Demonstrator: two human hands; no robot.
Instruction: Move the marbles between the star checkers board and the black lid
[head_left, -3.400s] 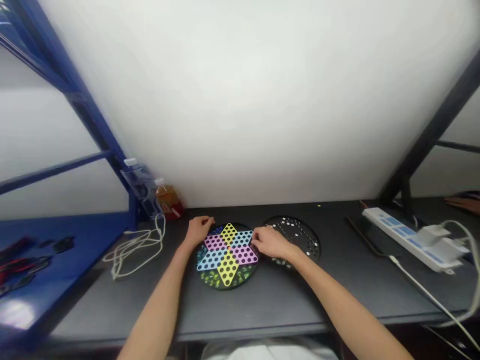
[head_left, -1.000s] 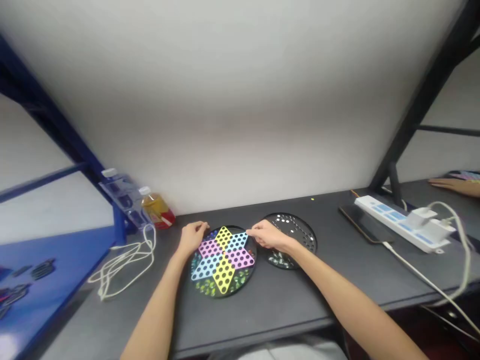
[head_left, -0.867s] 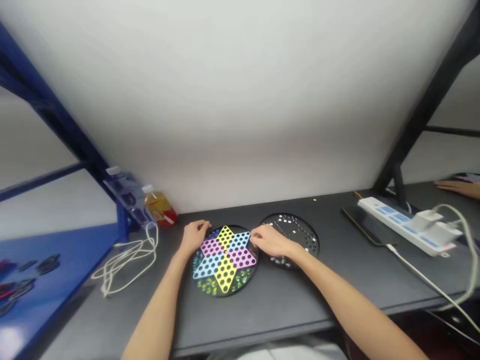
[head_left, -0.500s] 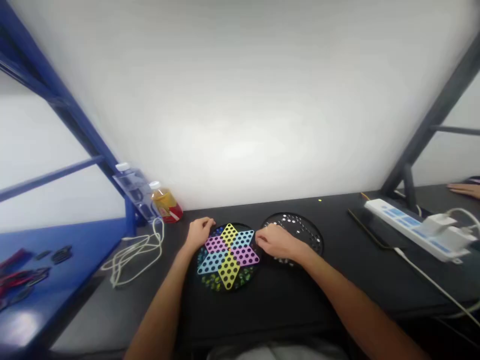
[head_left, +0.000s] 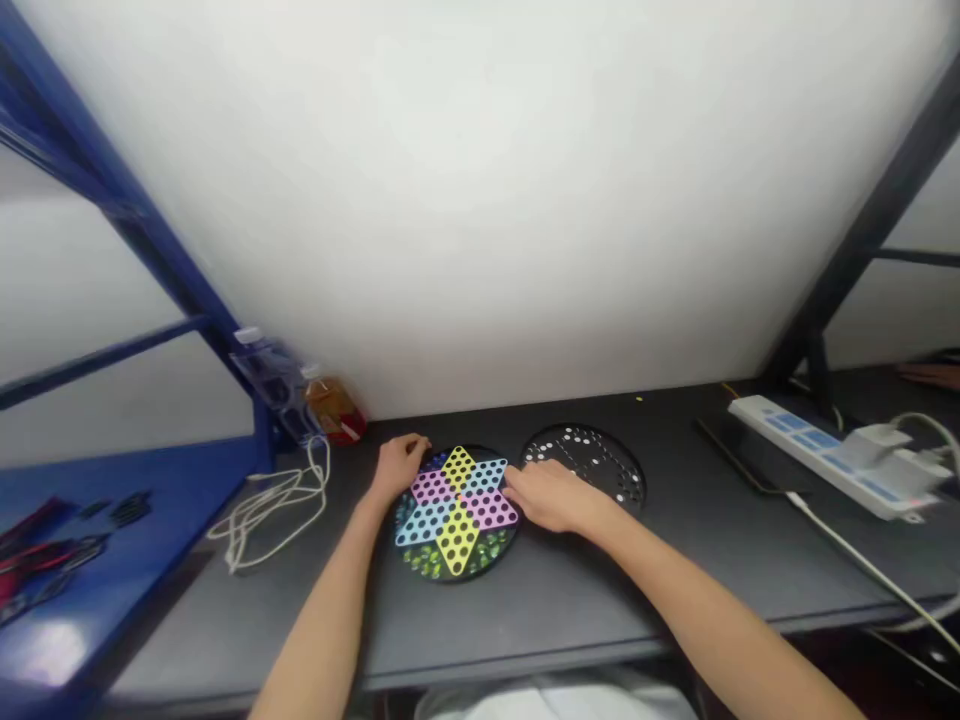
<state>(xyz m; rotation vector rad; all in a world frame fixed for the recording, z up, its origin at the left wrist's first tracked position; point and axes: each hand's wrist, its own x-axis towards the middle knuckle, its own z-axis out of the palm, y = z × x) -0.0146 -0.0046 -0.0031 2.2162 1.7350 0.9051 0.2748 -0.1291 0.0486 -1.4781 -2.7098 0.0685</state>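
Observation:
A round Chinese checkers board (head_left: 456,510) with a yellow, pink and blue star lies on the dark table (head_left: 600,590). Green and other marbles sit around its rim. My left hand (head_left: 399,465) rests curled on the board's far left edge. My right hand (head_left: 551,497) lies at the board's right edge, fingers bent toward it; what they hold, if anything, is hidden. Behind my right hand lies a black round perforated lid (head_left: 592,465).
A coiled white cable (head_left: 270,500) lies left of the board, with two bottles (head_left: 330,408) against the wall. A white power strip (head_left: 825,450) with plugs, a cord and a dark phone (head_left: 739,458) lie at the right. A blue shelf frame (head_left: 112,480) stands left.
My right hand slid a little forward, off the black lid, to the board's right edge. My left hand stayed put. The camera shifted slightly.

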